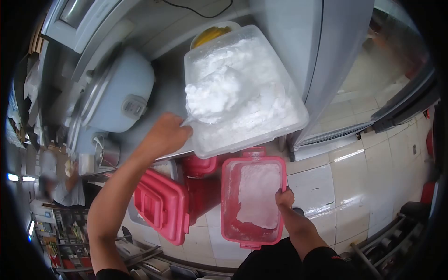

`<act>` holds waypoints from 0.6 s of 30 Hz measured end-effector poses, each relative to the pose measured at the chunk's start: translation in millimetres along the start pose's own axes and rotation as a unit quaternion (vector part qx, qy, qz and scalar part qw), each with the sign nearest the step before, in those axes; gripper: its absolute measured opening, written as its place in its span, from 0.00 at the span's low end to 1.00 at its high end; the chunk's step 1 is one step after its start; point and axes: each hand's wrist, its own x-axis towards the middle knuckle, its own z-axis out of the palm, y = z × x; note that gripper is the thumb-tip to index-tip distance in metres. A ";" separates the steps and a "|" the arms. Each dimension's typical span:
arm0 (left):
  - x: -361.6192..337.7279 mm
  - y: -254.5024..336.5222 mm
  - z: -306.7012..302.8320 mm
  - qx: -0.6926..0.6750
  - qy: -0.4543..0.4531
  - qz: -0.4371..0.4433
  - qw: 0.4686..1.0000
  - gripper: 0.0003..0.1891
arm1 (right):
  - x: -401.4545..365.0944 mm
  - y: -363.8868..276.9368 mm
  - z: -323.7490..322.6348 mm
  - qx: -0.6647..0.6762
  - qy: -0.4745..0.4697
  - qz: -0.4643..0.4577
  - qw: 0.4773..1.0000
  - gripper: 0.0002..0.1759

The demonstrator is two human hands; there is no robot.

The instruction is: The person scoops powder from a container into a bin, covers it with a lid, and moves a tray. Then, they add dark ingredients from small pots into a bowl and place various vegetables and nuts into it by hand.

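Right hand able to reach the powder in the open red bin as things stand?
Probably yes: the right hand holds the open red bin by its rim, and the powder inside lies uncovered. It would likely need to let go first.

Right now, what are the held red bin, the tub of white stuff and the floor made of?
Red bin: probably shiny plastic; its edge looks smoothly moulded. Tub: likely plastic too; its sides look cloudy and partly see-through. Floor: glossy tiles, maybe ceramic; it shows straight seams and bright reflections.

L fingers (183,132) & R fingers (284,195), both curled
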 end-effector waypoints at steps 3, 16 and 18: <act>30.4 -7.0 15.7 0.065 0.098 0.009 0.993 0.14 | -0.7 -2.7 -2.2 -0.005 0.000 0.004 1.000 0.11; 115.3 -22.7 3.3 0.312 0.281 0.063 0.905 0.05 | 0.8 -2.3 -2.3 0.004 -0.028 0.018 0.999 0.11; 128.6 -24.3 -3.4 0.311 0.297 0.065 0.901 0.04 | -0.7 -1.2 -2.3 0.013 -0.018 0.006 1.000 0.11</act>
